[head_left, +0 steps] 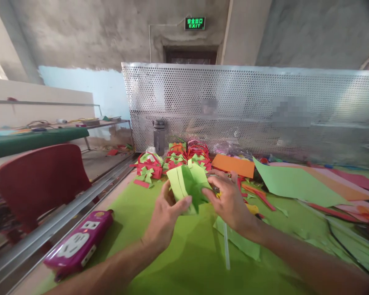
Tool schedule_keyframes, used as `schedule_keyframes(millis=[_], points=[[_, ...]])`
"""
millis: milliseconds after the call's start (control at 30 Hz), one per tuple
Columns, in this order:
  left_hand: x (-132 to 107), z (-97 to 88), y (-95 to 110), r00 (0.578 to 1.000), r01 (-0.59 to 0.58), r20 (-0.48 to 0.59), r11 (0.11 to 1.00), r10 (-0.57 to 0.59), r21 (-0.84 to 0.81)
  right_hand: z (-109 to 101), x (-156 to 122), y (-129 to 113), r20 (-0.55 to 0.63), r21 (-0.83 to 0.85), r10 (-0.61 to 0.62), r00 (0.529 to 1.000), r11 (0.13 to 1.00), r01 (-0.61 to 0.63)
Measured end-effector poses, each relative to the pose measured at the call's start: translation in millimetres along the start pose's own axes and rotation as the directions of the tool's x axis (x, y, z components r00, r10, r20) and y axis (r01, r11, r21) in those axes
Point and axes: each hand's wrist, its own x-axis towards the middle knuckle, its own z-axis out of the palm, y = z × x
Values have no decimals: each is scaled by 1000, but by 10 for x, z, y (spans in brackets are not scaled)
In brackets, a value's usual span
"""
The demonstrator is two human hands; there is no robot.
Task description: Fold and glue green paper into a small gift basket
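Note:
Between both hands, above the green-covered table [117, 237], is a folded light-green paper box [181, 185], its open side tilted toward me. My left hand [169, 207] grips its left wall, thumb at the lower front edge and fingers behind. My right hand [226, 194] pinches the right wall, with the thumb on the inside. Just behind stand several small red and green paper baskets [152, 167] with handles and bows. A clear glue stick [226, 246] lies below my right wrist, beside a green paper scrap [244, 241]. Something yellow [252, 209] is partly hidden behind my right hand.
A purple power strip [80, 241] lies at the table's left edge. At the right are a large green sheet [295, 184], an orange sheet [233, 165], scraps and a black cable [344, 241]. A grey bottle [159, 137] stands before the perforated metal screen [249, 98]. A red chair [43, 184] is left.

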Motion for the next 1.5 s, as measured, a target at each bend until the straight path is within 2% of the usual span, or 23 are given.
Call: schedule_keyframes(millis=[100, 167, 333, 433, 567, 667, 767, 900, 1067, 1200, 1300, 1500], points=[[9, -30, 65, 998, -3, 66, 996, 9, -91, -79, 94, 82, 75, 47, 42, 996, 998, -45], [64, -77, 115, 996, 34, 90, 990, -22, -140, -149, 155, 119, 132, 52, 52, 990, 997, -60], [242, -216, 154, 963, 252, 103, 968, -250, -4, -278, 225, 125, 316, 41, 39, 948, 998, -54], [274, -260, 124, 938, 336, 87, 942, -336, 6, -288, 209, 92, 373, 31, 5, 928, 999, -18], [241, -239, 100, 901, 432, 76, 899, -427, -65, -273, 170, 26, 370, -7, -28, 929, 999, 33], [214, -181, 87, 907, 421, 7, 905, -421, -62, -281, 149, -33, 374, -15, -20, 927, 1000, 27], [184, -121, 57, 915, 401, -18, 913, -404, -75, -273, 125, -65, 350, 7, -36, 936, 999, 35], [133, -73, 7, 915, 391, -66, 916, -397, -92, -201, 80, -43, 240, 2, -165, 957, 986, 169], [84, -60, -14, 924, 378, -36, 924, -380, -51, -152, 31, -41, 170, -100, -308, 936, 939, 328], [49, -57, -26, 937, 350, -2, 935, -351, -48, -154, 26, -79, 136, -67, -256, 957, 961, 267], [31, -41, -39, 946, 324, -17, 945, -325, -42, -138, 23, -94, 140, -30, -218, 966, 974, 225], [13, -25, -53, 939, 342, -24, 937, -344, -72, -130, -24, -101, 169, -152, -332, 928, 921, 357]])
